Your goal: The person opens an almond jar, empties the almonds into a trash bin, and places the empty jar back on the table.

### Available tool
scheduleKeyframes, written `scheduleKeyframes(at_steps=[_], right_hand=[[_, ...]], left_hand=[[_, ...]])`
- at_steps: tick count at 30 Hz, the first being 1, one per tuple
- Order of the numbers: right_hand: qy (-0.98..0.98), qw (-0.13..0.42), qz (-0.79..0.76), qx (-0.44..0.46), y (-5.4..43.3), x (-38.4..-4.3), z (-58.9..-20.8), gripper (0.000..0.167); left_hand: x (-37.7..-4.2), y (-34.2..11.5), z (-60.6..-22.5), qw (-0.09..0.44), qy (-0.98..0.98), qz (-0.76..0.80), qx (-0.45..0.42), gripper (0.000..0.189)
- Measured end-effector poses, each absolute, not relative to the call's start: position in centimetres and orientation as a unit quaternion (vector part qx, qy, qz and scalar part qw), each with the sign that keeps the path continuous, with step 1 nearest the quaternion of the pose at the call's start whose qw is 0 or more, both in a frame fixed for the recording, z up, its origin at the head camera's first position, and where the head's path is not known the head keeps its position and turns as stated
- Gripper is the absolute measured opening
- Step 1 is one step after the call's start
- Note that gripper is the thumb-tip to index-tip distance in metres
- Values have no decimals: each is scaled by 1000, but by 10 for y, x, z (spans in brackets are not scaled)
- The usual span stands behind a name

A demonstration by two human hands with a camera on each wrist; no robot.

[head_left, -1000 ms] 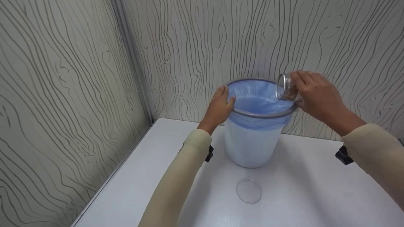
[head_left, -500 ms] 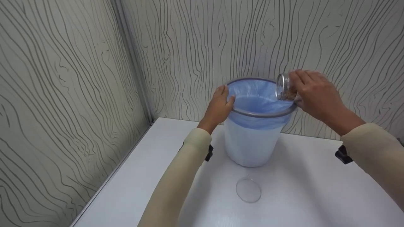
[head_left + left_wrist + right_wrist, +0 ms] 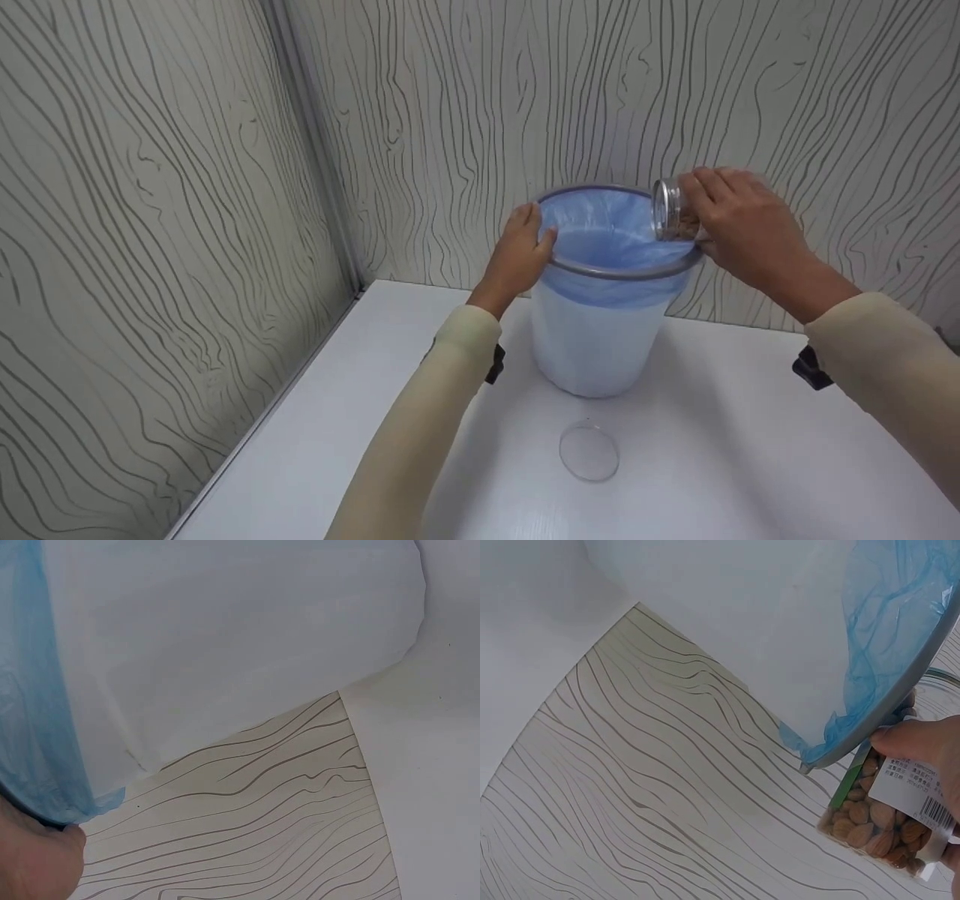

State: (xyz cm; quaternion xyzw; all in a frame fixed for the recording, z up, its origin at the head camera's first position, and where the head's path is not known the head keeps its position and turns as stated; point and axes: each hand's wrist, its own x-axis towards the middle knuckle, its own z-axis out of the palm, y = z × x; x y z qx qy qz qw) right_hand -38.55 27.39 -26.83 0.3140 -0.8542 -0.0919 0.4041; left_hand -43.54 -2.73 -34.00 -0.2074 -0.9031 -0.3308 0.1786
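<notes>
While left hand (image 3: 517, 251) grips the bin (image 3: 596, 341) rim to steady it, right hand (image 3: 742, 221) fingers wrap the almond jar (image 3: 673, 210) — tipped mouth-first over the blue liner (image 3: 600, 225) — clear lid (image 3: 589, 451) parked on the table (image 3: 750, 465).

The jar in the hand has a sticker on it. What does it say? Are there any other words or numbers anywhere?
Sticker on the jar: small print and a barcode, too small and blurred to read.
Bin, round lid, table and walls: no words or numbers to be seen.

The right hand (image 3: 742, 221) covers most of the jar (image 3: 673, 212); the bin (image 3: 600, 337) interior below the left hand (image 3: 517, 259) stays hidden; label print is unreadable.
</notes>
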Motion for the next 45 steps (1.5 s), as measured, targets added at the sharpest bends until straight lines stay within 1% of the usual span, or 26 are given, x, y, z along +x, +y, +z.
scheduleKeyframes(at_steps=[12, 22, 36, 45], right_hand=[[-852, 397, -100, 325, 274, -386, -269, 95], [-847, 398, -114, 334, 273, -387, -268, 84], [-845, 394, -133, 337, 272, -388, -268, 81], [-840, 388, -145, 350, 271, -387, -267, 79]], left_hand=[[-438, -27, -340, 176, -901, -336, -212, 64], [-438, -28, -340, 178, -899, -335, -217, 63], [-438, -27, -339, 168, -905, -329, -209, 61], [-437, -27, -338, 160, -910, -321, -209, 64]])
